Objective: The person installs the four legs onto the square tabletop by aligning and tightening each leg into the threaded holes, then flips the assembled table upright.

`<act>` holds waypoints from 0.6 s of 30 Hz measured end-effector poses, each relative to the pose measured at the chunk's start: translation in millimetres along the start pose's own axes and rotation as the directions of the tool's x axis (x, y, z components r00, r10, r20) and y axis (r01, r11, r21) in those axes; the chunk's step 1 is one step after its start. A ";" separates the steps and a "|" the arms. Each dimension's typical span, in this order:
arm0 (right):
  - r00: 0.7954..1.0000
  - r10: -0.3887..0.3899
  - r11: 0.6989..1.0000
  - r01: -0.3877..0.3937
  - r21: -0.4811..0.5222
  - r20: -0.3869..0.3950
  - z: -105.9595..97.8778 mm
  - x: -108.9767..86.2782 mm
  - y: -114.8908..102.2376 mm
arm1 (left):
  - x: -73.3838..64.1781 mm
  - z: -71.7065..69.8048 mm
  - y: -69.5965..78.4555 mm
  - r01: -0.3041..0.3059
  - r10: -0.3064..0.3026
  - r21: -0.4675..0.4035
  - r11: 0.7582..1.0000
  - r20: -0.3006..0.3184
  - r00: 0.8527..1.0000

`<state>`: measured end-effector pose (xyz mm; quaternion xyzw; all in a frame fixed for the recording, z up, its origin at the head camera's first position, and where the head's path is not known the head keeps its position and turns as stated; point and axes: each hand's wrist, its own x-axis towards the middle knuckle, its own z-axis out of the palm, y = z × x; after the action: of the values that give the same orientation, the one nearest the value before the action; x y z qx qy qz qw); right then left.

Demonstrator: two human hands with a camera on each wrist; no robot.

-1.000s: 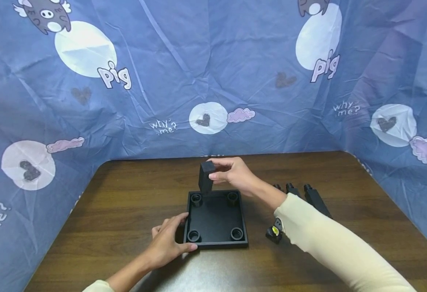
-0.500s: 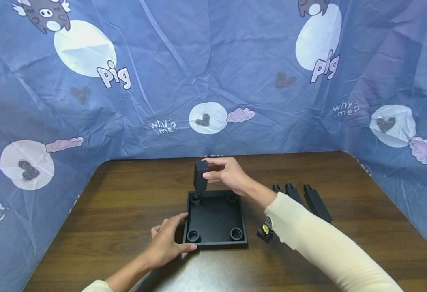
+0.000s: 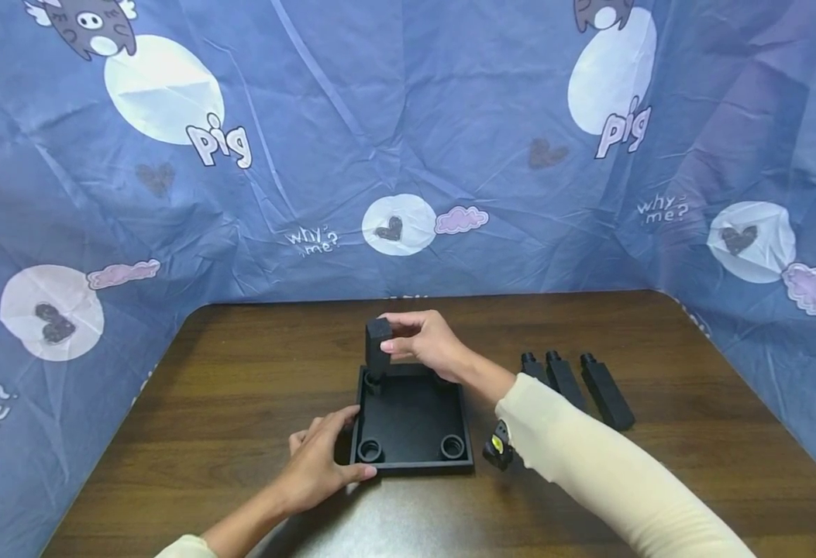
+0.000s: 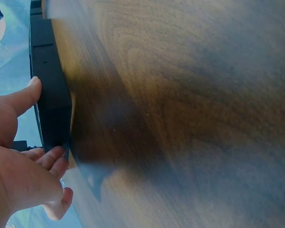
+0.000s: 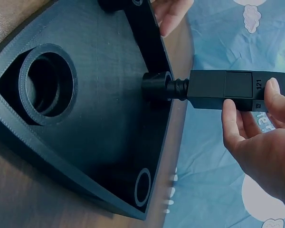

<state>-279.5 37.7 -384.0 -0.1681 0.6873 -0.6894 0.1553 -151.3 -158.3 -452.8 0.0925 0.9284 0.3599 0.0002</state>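
On the table lies a black square tabletop (image 3: 414, 418), hollow side up, with low walls and a round socket near each corner. My left hand (image 3: 320, 463) grips its near left corner, thumb on the front wall and fingers along the left side. With thumb and fingertips, my right hand (image 3: 428, 341) pinches a black square table leg (image 3: 377, 341) near its upper end. The leg stands upright over the far left socket. In the right wrist view, its threaded stud (image 5: 178, 89) is at the mouth of that socket (image 5: 154, 86), part of the thread still showing.
Several more black legs lie to the right on the wooden table (image 3: 240, 372), among them a rightmost leg (image 3: 607, 395) with its thread pointing away. My right sleeve (image 3: 575, 457) passes in front of them. A blue printed cloth (image 3: 394, 139) hangs behind the table.
My right hand has carried the leg left and then down, from above the tabletop's far side to the far left socket. The left hand has stayed at its corner.
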 end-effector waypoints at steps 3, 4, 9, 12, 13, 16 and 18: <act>1.000 0.007 1.000 -0.007 0.009 0.002 1.3 1.1 2.2 | -0.2 -0.4 0.6 -0.005 0.005 -0.002 1.000 -0.002 1.000; 1.000 0.005 1.000 -0.005 0.007 0.005 1.7 1.3 2.9 | -0.1 -0.6 0.8 -0.006 0.006 -0.002 1.000 -0.002 1.000; 1.000 0.007 1.000 -0.007 -0.021 0.016 4.0 2.1 6.6 | -0.2 -1.2 1.2 -0.005 0.005 -0.010 1.000 0.003 1.000; 1.000 0.009 0.999 -0.008 -0.047 0.015 5.1 2.3 8.6 | -0.4 -1.4 1.1 -0.003 0.003 -0.014 1.000 0.007 1.000; 1.000 0.008 0.999 -0.008 -0.054 0.014 5.4 2.2 9.4 | -0.5 -1.5 1.1 -0.003 0.003 -0.015 1.000 0.007 1.000; 1.000 0.010 0.998 -0.010 -0.070 0.005 6.1 2.3 11.3 | -0.7 -1.8 0.8 0.001 -0.001 -0.017 1.000 0.010 1.000; 1.000 0.000 0.996 0.000 -0.092 -0.003 6.3 2.5 12.5 | -0.7 -1.9 0.4 0.003 -0.003 -0.019 1.000 0.012 1.000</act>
<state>-279.2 30.9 -396.5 -0.1741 0.7183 -0.6574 0.1464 -150.6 -159.4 -451.1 0.0931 0.9251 0.3680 0.0072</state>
